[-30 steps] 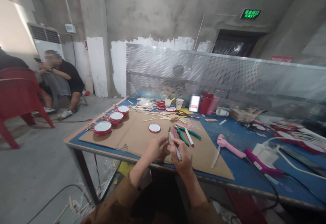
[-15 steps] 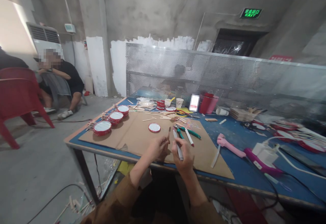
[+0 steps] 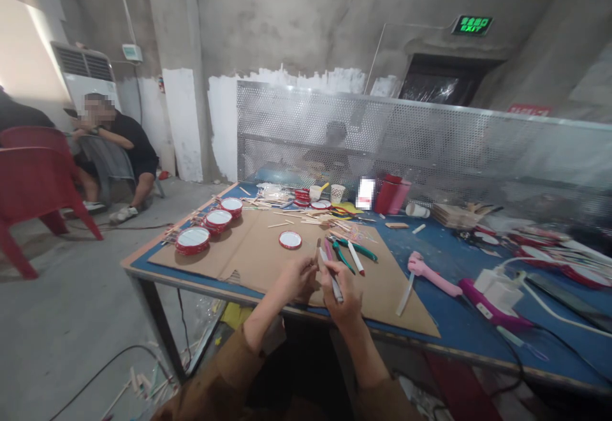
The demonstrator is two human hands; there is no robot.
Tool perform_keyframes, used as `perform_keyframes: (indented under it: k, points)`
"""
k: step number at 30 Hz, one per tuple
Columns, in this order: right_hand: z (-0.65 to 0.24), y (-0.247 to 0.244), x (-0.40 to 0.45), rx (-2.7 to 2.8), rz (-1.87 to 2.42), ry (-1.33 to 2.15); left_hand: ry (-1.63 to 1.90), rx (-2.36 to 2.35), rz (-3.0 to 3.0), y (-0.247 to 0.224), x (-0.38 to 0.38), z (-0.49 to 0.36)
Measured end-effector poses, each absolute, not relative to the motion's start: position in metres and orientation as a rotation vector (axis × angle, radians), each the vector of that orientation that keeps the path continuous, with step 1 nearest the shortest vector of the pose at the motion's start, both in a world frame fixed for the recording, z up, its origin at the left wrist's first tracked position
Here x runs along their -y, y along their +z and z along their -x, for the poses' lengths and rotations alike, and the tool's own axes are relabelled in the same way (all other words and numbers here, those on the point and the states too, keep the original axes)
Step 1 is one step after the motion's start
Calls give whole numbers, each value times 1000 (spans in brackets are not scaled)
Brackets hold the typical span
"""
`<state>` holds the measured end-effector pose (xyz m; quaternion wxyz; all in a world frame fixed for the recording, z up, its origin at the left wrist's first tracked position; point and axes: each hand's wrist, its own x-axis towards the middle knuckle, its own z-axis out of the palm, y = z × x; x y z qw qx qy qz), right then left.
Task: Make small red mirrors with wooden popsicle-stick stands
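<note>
Between the fingertips of my left hand [image 3: 297, 275], closed, stands a small wooden stick [image 3: 318, 245] with a brownish upper end. My right hand [image 3: 342, 290] is wrapped around a white marker pen [image 3: 337, 288], whose upper tip is close to the stick; whether they touch I cannot tell. Just beyond lie green-handled pliers [image 3: 366, 252], another white marker with a red end [image 3: 356, 259] and a pinkish pen [image 3: 327, 249]. A small red-rimmed drum [image 3: 290, 240] with a white face lies on the cardboard sheet [image 3: 253, 242] ahead of my left hand.
More red drums [image 3: 192, 240] stand along the left edge. Loose sticks [image 3: 318, 218], paper cups [image 3: 337, 192] and a lit phone [image 3: 365, 192] are at the back. On the right are a pink glue gun [image 3: 433, 274] and a purple power strip [image 3: 492, 306] with cables. A person [image 3: 127, 134] sits far left.
My right hand has shifted slightly left, bringing the marker's upper end closer to the stick. The left hand has hardly moved.
</note>
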<state>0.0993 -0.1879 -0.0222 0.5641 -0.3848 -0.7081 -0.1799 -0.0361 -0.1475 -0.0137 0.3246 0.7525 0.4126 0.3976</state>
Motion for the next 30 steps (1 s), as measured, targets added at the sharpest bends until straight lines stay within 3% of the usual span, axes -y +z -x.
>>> perform_keyframes:
  k: [30]
  points:
    - [-100,-22,186,1639,909,-474,1032,-1113,-1997,-23,141,35]
